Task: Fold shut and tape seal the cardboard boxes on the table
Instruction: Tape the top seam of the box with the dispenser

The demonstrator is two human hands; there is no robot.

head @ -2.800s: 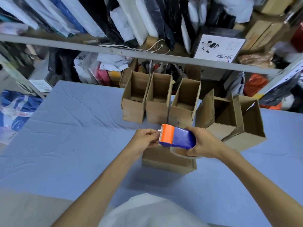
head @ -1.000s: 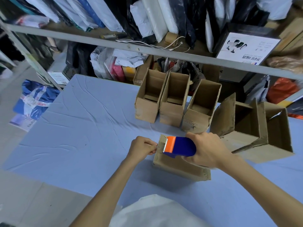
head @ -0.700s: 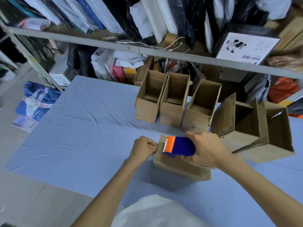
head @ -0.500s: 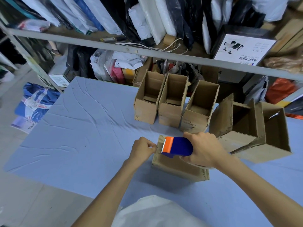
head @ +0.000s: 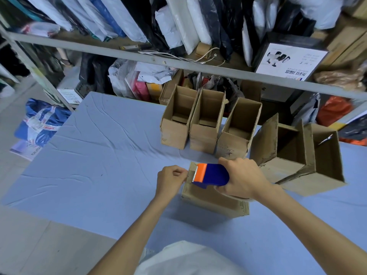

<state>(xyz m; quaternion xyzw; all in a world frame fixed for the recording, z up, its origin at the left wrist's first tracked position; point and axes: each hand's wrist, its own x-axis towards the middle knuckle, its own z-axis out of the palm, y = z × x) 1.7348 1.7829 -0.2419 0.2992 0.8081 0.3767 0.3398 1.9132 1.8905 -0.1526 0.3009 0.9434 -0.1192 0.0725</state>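
Left hand (head: 170, 180) still pinching box (head: 214, 200) edge, right hand (head: 244, 177) gripping dispenser (head: 213, 173)

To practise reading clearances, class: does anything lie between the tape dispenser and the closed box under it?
Nothing visible: the blue-and-orange tape dispenser, held by the right hand, is directly over the closed brown cardboard box.

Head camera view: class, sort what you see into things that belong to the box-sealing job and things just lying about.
Job in hand:
tape dispenser, held in the right hand
closed box beneath it
three small open boxes
two larger open boxes

Lying about:
blue bag
white cable
black-and-white printed box
orange bag
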